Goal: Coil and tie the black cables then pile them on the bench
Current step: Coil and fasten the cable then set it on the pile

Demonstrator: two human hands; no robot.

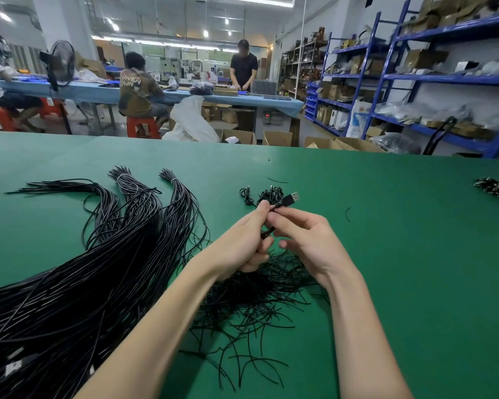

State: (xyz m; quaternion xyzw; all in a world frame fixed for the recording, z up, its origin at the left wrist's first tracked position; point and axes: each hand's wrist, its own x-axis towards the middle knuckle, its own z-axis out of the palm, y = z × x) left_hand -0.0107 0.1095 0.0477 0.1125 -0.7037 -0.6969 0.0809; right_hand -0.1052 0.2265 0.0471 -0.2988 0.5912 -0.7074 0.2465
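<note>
My left hand (pixel 244 240) grips a black cable (pixel 283 203) above the green bench (pixel 386 254); its silver USB plug points up and to the right. My right hand (pixel 303 237) pinches the same cable just below the plug. A small pile of coiled cables (pixel 264 195) lies on the bench behind my hands. Long bundles of uncoiled black cables (pixel 98 269) spread across the left side. Under my wrists is a heap of short black ties (pixel 257 300).
Another dark bundle with white parts (pixel 497 187) lies at the bench's right edge. Beyond the bench, people work at a blue table (pixel 98 92), cardboard boxes (pixel 277 138) stand on the floor, and blue shelving (pixel 415 79) fills the right side.
</note>
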